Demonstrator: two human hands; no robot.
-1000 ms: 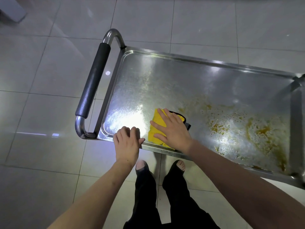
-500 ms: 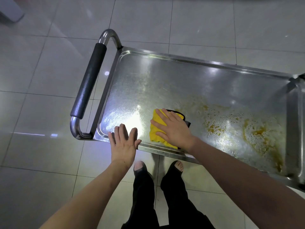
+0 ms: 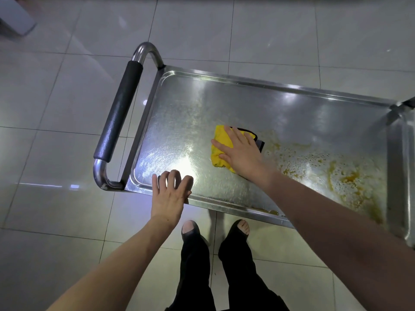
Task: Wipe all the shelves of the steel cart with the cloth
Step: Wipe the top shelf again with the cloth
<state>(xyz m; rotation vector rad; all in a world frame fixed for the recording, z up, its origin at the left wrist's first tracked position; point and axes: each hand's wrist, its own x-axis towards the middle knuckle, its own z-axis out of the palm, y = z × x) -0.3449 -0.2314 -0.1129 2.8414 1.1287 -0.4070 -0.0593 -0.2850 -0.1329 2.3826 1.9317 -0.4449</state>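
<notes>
The steel cart's top shelf [image 3: 292, 113] lies below me, shiny at its left end. Orange-brown stains [image 3: 336, 173] cover its right half. A folded yellow cloth [image 3: 221, 142] with a dark edge lies flat on the shelf near the middle. My right hand [image 3: 242, 153] presses on the cloth with straight, spread fingers. My left hand [image 3: 169, 196] rests over the shelf's near rim, fingers loosely spread and holding nothing.
The cart's push bar with a black grip [image 3: 119, 117] sticks out at the left end. A second steel tray edge [image 3: 404, 176] shows at the far right. My feet [image 3: 215, 232] stand on the pale tiled floor [image 3: 56, 108] close to the cart.
My right hand has slid the cloth away from the near rim toward the shelf's middle. My left hand has uncurled from the rim and now lies loosely open over it.
</notes>
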